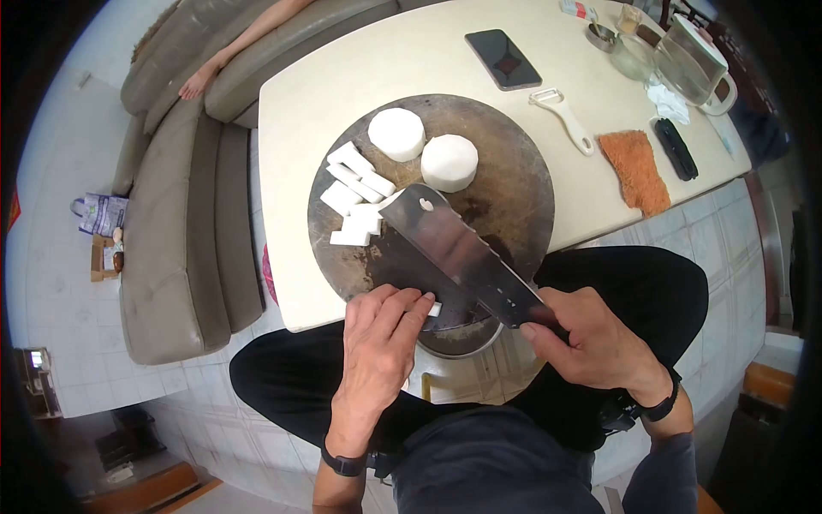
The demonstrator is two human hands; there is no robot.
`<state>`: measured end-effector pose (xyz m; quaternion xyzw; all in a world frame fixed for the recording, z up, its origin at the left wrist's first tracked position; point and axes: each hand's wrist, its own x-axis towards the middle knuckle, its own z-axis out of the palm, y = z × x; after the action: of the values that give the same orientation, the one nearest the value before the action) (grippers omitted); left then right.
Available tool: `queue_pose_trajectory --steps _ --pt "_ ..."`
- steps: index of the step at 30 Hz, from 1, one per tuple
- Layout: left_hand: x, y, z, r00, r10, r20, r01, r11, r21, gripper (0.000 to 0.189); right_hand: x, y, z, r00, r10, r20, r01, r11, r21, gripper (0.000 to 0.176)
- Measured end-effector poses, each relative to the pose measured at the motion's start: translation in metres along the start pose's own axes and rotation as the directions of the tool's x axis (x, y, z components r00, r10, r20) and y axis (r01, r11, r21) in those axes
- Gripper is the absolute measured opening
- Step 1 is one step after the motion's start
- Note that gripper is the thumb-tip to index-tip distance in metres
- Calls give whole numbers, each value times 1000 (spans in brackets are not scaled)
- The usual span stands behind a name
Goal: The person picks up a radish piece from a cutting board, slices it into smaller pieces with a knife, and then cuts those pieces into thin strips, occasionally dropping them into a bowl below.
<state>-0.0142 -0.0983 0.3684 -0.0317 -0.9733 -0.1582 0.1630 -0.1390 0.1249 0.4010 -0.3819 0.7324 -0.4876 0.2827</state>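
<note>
The person is sitting with dark-trousered legs (629,287) spread at the near side of the table (291,171), a dark band circling each wrist. The left hand (381,343) is leaning over the near part of a round, dark-stained board (514,171), its bent fingers partly covering a small white piece (437,309); whether they are gripping it or merely touching it cannot be told. The right hand (586,334) is grasping the cleaver (462,248) at its handle end, the thumb lying along the near end of the blade. The wide blade is slanting across the board, its far end pointing up and left, just beside a cluster of cut white pieces (341,199). These are lying loosely together on the board's left side, some touching or overlapping. Beyond them, two thick white rounds (449,163) are resting close together on their flat faces. Past the board, on the right of the table, an orange cloth (635,171), a black case (676,148), a white peeler (565,120) and a dark phone (503,60) are lying apart. A clear pitcher (692,60) is standing farther back. At far left, another person's bare limb (248,34) is extending along a grey sofa (175,248).
</note>
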Motion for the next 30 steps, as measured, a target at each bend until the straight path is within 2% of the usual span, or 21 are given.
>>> queue_pose_trajectory --steps 2,4,5,6,7,8,9,11,12,16,18,19,21,25,27,28,29,30 --pt "1 -1 1 999 26 30 -26 1000 -7 37 0 2 1 1000 -12 -19 12 1000 11 11" --pt "-1 -1 2 995 -89 -43 83 989 -126 37 -2 4 0 1000 11 -6 -11 1000 -5 12" --pt "-2 2 2 995 -88 -42 82 989 -127 37 -2 5 -1 1000 30 9 -30 999 -23 12" --pt "-3 8 1 938 -345 -34 301 859 -415 37 -2 4 -1 999 31 9 -31 999 -22 12" --pt "-3 12 0 822 -567 50 456 602 -655 37 -2 2 -2 999 45 7 -45 999 -24 12" --pt "-1 13 -1 790 -604 101 426 424 -799 33 -1 1 -2 998 58 7 -58 998 -25 12" --pt "-1 13 -2 788 -607 99 427 425 -798 33 -1 1 -1 998 55 10 -55 998 -23 12" --pt "-3 11 -2 728 -654 206 413 177 -894 27 -1 2 1 1000 22 -4 -23 1000 -17 12" --pt "-3 13 1 690 -699 187 403 156 -902 23 -1 3 3 1000 22 -3 -22 1000 -16 12" --pt "-13 16 16 671 -730 129 430 241 -870 21 -1 4 6 1000 7 -4 -7 1000 -20 12" --pt "-17 17 25 602 -798 -23 462 372 -805 17 0 3 6 1000 10 10 -10 1000 -29 12" --pt "-17 16 25 600 -799 -25 463 373 -804 17 -1 2 6 999 24 35 -22 997 -77 13" --pt "-18 13 23 744 -614 -263 453 753 -478 14 -1 2 6 997 40 62 -32 992 -124 13" --pt "-23 10 17 740 -630 -235 497 748 -441 15 -1 -3 11 997 15 71 0 980 -201 16" --pt "-29 5 14 895 -322 -310 270 942 -199 26 -3 -11 14 997 6 75 12 971 -240 17" --pt "-32 2 15 923 -260 -284 197 953 -230 30 -5 -17 16 995 10 102 24 947 -320 19" --pt "-33 -3 16 924 -261 -279 198 952 -234 30 -6 -23 18 992 17 127 36 917 -397 20" --pt "-34 -8 17 951 -184 -249 134 970 -205 30 -7 -28 20 992 25 124 26 918 -397 20"
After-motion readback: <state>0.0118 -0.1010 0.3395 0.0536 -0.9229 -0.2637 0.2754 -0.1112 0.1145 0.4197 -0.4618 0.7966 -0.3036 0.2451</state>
